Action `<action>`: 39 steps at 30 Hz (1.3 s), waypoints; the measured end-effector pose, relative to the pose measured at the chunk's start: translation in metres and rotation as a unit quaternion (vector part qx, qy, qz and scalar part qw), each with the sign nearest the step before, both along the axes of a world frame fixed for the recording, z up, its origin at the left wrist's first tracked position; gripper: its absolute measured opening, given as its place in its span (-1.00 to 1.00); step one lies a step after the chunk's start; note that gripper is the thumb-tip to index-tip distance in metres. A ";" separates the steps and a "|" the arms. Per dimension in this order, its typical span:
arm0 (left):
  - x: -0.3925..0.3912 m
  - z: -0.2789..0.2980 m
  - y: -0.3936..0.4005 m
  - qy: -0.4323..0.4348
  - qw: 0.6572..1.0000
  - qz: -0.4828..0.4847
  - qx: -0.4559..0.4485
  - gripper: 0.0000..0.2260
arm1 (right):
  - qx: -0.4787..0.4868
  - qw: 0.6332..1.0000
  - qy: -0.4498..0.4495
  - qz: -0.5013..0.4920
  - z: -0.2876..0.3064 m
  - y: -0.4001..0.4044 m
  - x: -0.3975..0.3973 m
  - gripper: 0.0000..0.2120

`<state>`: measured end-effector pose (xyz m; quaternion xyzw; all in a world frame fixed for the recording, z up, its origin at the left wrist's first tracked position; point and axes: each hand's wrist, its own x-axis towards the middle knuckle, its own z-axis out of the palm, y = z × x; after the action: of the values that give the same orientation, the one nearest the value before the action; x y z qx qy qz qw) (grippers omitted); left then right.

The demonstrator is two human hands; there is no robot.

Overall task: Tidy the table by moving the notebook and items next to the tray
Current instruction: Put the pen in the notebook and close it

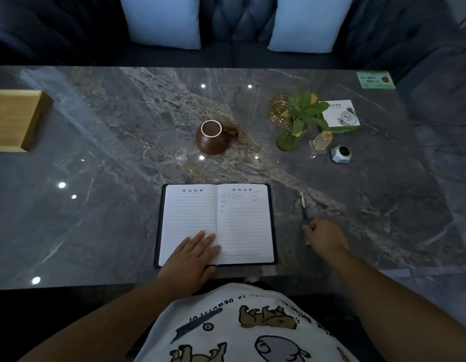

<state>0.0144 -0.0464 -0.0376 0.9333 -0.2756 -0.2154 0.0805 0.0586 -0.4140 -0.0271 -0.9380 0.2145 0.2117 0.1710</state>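
An open notebook (217, 223) lies at lower centre, left hand (191, 253) flat on its page. Just right, the right hand (324, 236) pinches a pen (304, 214) whose length runs away up-frame. The wooden tray (15, 120) sits far left.

Grey marble-look table (96, 205) with ceiling lights glinting off it. Over on the right there's a small cluster: an amber glass dish (277, 109), a leafy plant in a green glass vase (297, 124), a white tissue box (340, 116) right behind it, a clear toothpick holder (320, 143) and a little silver call button (341, 154). Green card (375, 79) sits at the far right corner. Dark tufted sofa (239, 24) across the table, with two pale blue cushions (161, 19).
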 end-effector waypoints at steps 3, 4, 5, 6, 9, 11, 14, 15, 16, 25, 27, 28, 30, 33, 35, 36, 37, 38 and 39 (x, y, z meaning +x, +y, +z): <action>0.001 0.002 0.000 0.011 0.999 0.021 -0.025 -0.48 | 0.005 1.000 0.001 0.004 0.003 0.001 0.002 -0.73; 0.002 0.004 0.000 0.016 0.999 0.030 -0.039 -0.49 | 0.004 1.000 -0.008 0.002 0.006 0.001 0.003 -0.71; 0.002 0.006 -0.001 0.020 0.997 0.043 -0.056 -0.50 | -0.001 1.000 -0.024 0.000 0.010 0.002 0.005 -0.70; 0.003 0.010 -0.001 0.023 0.995 0.059 -0.078 -0.51 | -0.009 0.999 -0.045 0.007 0.014 0.003 0.007 -0.69; 0.000 0.019 -0.001 0.027 0.981 0.132 -0.140 -0.54 | -0.009 0.993 -0.097 0.071 0.023 0.016 0.009 -0.67; -0.002 0.023 0.002 0.027 0.968 0.196 -0.158 -0.56 | 0.006 0.987 -0.092 0.131 0.023 0.032 0.006 -0.65; -0.001 0.023 0.011 0.022 0.940 0.307 -0.147 -0.58 | 0.033 0.975 -0.051 0.212 0.014 0.057 0.000 -0.65; 0.001 0.022 0.015 0.026 0.927 0.349 -0.137 -0.58 | 0.034 0.973 -0.037 0.227 0.011 0.064 -0.003 -0.63; 0.004 0.021 0.020 0.037 0.909 0.395 -0.127 -0.57 | 0.024 0.970 -0.029 0.239 0.008 0.068 -0.006 -0.62; 0.028 0.017 0.044 0.106 0.834 0.529 -0.119 -0.62 | -0.045 0.949 -0.015 0.310 -0.002 0.063 -0.008 -0.57; 0.034 0.019 0.050 0.136 0.819 0.543 -0.130 -0.58 | -0.043 0.950 -0.010 0.310 -0.002 0.063 -0.008 -0.58; 0.037 0.020 0.054 0.152 0.810 0.548 -0.142 -0.59 | -0.040 0.950 -0.009 0.308 -0.002 0.063 -0.008 -0.58; 0.041 0.025 0.061 0.171 0.810 0.538 -0.159 -0.68 | -0.036 0.953 -0.002 0.302 -0.001 0.062 -0.007 -0.57; 0.046 0.037 0.067 0.163 0.822 0.512 -0.187 -0.79 | -0.034 0.949 0.015 0.313 -0.001 0.061 -0.007 -0.51; 0.049 0.048 0.068 0.133 0.836 0.499 -0.185 -0.81 | -0.025 0.945 0.023 0.325 -0.001 0.060 -0.007 -0.47; 0.050 0.053 0.068 0.115 0.842 0.496 -0.180 -0.82 | -0.022 0.943 0.026 0.331 -0.001 0.059 -0.007 -0.44; 0.051 0.059 0.068 0.096 0.846 0.493 -0.178 -0.84 | -0.026 0.940 0.026 0.339 -0.001 0.058 -0.006 -0.43; 0.053 0.065 0.068 0.077 0.852 0.486 -0.177 -0.86 | -0.037 0.937 0.025 0.346 -0.001 0.057 -0.006 -0.42; 0.054 0.071 0.067 0.060 0.860 0.477 -0.175 -0.87 | -0.051 0.934 0.022 0.354 -0.001 0.056 -0.006 -0.41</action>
<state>0.0684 0.0211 0.0337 0.9067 0.1749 -0.1542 0.3515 0.0530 -0.3577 -0.0282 -0.9557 -0.1174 0.2679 0.0326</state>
